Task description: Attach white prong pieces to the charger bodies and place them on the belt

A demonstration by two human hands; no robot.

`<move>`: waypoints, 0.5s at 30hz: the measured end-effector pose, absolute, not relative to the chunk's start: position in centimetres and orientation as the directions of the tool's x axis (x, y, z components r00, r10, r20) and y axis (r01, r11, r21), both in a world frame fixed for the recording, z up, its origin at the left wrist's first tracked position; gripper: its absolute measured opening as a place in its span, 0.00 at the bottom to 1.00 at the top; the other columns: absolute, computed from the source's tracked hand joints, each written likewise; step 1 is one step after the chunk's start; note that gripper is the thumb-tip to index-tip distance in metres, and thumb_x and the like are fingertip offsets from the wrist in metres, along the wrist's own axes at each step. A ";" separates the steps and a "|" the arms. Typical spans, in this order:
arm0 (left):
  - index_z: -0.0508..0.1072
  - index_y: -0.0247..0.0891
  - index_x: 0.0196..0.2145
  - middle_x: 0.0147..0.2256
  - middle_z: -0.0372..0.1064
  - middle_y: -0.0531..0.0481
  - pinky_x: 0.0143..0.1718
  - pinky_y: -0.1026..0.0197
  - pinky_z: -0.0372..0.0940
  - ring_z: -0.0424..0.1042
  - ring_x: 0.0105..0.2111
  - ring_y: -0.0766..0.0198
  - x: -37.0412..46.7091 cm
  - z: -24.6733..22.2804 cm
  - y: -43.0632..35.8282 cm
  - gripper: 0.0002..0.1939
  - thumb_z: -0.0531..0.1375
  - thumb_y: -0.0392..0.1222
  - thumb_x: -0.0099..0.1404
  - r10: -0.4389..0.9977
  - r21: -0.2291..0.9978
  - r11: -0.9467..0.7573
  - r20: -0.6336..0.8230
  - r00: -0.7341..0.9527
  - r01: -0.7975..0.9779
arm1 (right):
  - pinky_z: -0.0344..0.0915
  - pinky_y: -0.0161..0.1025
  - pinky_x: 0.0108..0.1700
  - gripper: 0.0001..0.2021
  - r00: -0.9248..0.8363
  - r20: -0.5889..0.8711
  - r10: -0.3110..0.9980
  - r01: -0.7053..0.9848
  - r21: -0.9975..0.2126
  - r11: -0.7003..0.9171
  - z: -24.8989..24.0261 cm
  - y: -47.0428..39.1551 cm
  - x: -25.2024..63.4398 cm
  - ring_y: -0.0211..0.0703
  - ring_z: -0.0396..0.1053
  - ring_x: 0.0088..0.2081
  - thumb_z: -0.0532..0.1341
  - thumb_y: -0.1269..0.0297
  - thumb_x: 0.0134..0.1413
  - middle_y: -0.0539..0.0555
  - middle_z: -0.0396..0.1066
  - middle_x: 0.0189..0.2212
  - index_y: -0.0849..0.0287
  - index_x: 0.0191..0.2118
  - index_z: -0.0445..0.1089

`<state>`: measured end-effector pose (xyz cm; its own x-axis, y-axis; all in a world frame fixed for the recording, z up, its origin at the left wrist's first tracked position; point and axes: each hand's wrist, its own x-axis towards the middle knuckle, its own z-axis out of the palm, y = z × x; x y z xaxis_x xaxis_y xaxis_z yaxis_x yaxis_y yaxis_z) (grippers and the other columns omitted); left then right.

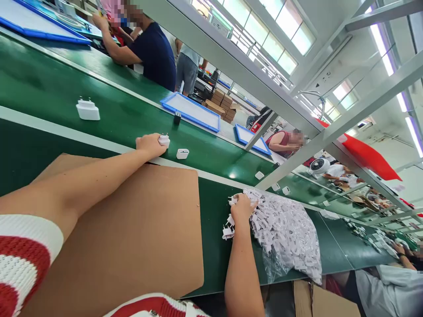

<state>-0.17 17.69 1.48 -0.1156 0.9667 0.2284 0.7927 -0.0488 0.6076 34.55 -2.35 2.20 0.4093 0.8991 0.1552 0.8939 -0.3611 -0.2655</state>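
My left hand [150, 145] is closed round a white plug adapter [164, 140] over the green belt, its pins pointing up. Just right of it a white housing [182, 153] lies on the belt. A larger-looking white adapter [87, 109] stands on the belt at the left. My right hand [243, 206] is at the edge of a clear plastic bag [287, 233] full of white plug parts, its fingers bent among the parts; what they hold is hidden. Several loose plug parts [228, 232] lie beside that hand on the green table.
Brown cardboard [139, 233] covers the table before me. Blue-rimmed trays [191, 110] and a small black part [177, 117] lie beyond the belt. A grey slanting post [284, 154] rises near the bag. People sit across and at the right.
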 end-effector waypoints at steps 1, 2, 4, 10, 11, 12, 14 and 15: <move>0.68 0.34 0.58 0.52 0.72 0.39 0.61 0.40 0.50 0.58 0.61 0.39 0.2 1.3 17.3 0.28 0.62 0.46 0.61 0.952 0.599 -0.061 0.275 -0.133 0.798 | 0.47 0.61 0.67 0.18 0.399 0.170 0.901 0.894 -0.291 -0.341 2.3 -2.4 34.5 0.55 0.68 0.57 0.57 0.81 0.50 0.58 0.74 0.47 0.58 0.44 0.75; 0.65 0.34 0.61 0.56 0.69 0.40 0.64 0.41 0.45 0.54 0.64 0.40 0.6 1.1 16.9 0.31 0.62 0.46 0.62 0.935 0.584 -0.083 0.326 -0.140 0.808 | 0.50 0.60 0.67 0.18 0.391 0.186 0.902 0.891 -0.321 -0.320 2.4 -2.4 34.4 0.54 0.69 0.57 0.57 0.81 0.49 0.58 0.74 0.47 0.58 0.44 0.75; 0.62 0.34 0.64 0.65 0.59 0.40 0.67 0.43 0.39 0.46 0.68 0.42 1.5 0.9 16.2 0.34 0.62 0.46 0.63 0.911 0.520 -0.168 0.407 -0.070 0.838 | 0.58 0.55 0.64 0.20 0.375 0.222 0.900 0.886 -0.373 -0.277 2.4 -2.4 34.0 0.52 0.70 0.56 0.57 0.79 0.51 0.58 0.73 0.49 0.57 0.47 0.74; 0.76 0.28 0.43 0.61 0.64 0.29 0.63 0.39 0.43 0.49 0.66 0.38 3.7 1.7 15.2 0.15 0.59 0.43 0.66 0.921 0.457 -0.306 0.364 0.138 0.835 | 0.74 0.46 0.54 0.22 0.287 0.036 0.957 0.133 -0.991 -0.003 2.0 -2.3 32.1 0.47 0.77 0.49 0.67 0.64 0.50 0.54 0.77 0.47 0.55 0.53 0.74; 0.76 0.29 0.43 0.58 0.68 0.30 0.62 0.40 0.46 0.54 0.64 0.39 4.1 1.9 14.7 0.16 0.58 0.45 0.67 0.919 0.468 -0.327 0.360 0.160 0.821 | 0.74 0.47 0.55 0.22 0.229 -0.032 0.973 -0.091 -0.996 -0.011 2.0 -2.4 31.9 0.48 0.77 0.49 0.69 0.64 0.47 0.53 0.78 0.45 0.55 0.51 0.75; 0.76 0.30 0.44 0.54 0.72 0.32 0.60 0.42 0.49 0.59 0.61 0.41 4.7 2.1 13.8 0.17 0.58 0.48 0.68 0.914 0.478 -0.357 0.355 0.195 0.802 | 0.74 0.46 0.56 0.21 0.166 -0.084 0.982 -0.246 -0.968 -0.042 2.1 -2.5 31.7 0.49 0.78 0.50 0.71 0.65 0.45 0.53 0.79 0.44 0.56 0.49 0.76; 0.77 0.35 0.44 0.48 0.77 0.39 0.56 0.46 0.55 0.69 0.52 0.45 5.8 2.2 11.2 0.20 0.58 0.54 0.67 0.893 0.502 -0.440 0.332 0.303 0.745 | 0.75 0.42 0.56 0.19 0.070 -0.144 0.987 -0.416 -0.903 -0.103 2.4 -2.8 31.6 0.48 0.78 0.50 0.74 0.64 0.44 0.55 0.80 0.44 0.59 0.45 0.77; 0.77 0.38 0.42 0.45 0.79 0.42 0.54 0.48 0.57 0.72 0.48 0.48 6.3 2.2 9.6 0.20 0.58 0.57 0.66 0.876 0.517 -0.481 0.317 0.364 0.708 | 0.76 0.40 0.54 0.18 0.046 -0.162 0.986 -0.456 -0.881 -0.124 2.6 -2.9 31.6 0.47 0.79 0.49 0.74 0.64 0.44 0.56 0.80 0.44 0.59 0.44 0.77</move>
<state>6.30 9.64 2.16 0.3640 0.8758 0.3170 0.7079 -0.4813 0.5169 31.58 -2.92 2.58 0.0460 0.9857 -0.1623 -0.4561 -0.1238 -0.8813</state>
